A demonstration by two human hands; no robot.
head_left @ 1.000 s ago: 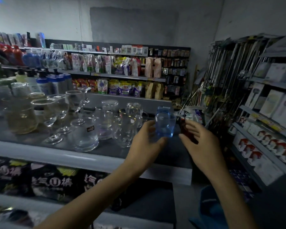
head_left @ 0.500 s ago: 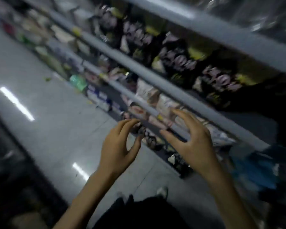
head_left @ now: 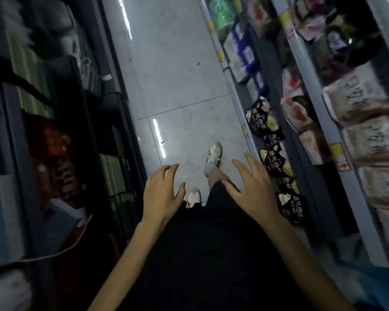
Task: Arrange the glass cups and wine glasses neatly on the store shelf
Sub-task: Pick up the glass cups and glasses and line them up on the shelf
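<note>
No glass cup or wine glass shows in the head view; I look down along a shop aisle. My left hand (head_left: 162, 191) hangs in front of me with its fingers spread and loosely bent, holding nothing. My right hand (head_left: 254, 187) is beside it, fingers splayed, also with nothing in it. Both hover over my dark clothing and my white shoes (head_left: 213, 158), well apart from the shelves on either side.
A grey tiled floor (head_left: 177, 75) runs ahead between two shelf units. Packaged goods fill the right shelves (head_left: 308, 90), with black snack bags (head_left: 272, 158) low down. Dark boxes and a white cable (head_left: 76, 241) sit on the left shelves.
One second ago my left hand held a blue glass cup at the glassware shelf. The view has since swung down to the aisle floor, and both hands now hold nothing.
</note>
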